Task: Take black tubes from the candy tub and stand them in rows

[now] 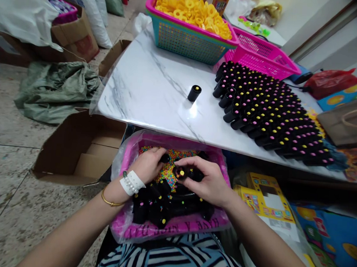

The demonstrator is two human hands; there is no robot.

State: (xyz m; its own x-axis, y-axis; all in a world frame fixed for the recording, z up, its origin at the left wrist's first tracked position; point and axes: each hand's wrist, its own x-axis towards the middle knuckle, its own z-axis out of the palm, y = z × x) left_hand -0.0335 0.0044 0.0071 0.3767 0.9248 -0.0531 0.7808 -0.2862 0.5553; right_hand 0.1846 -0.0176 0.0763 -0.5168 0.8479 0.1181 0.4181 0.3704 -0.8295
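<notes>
I am watching the right hand pinching a small black cap low in the centre of the frame, its fingers clenched around it so that the open end with its yellow bead is facing up toward the camera and its short axis is running roughly up out of the pink tray. The left hand is sitting just left of it, its fingertips closing on another small black piece over the coloured beads. Of the two, the right hand is nearer the cap, while the lone cap on the counter is standing well apart, toward the upper centre.
</notes>
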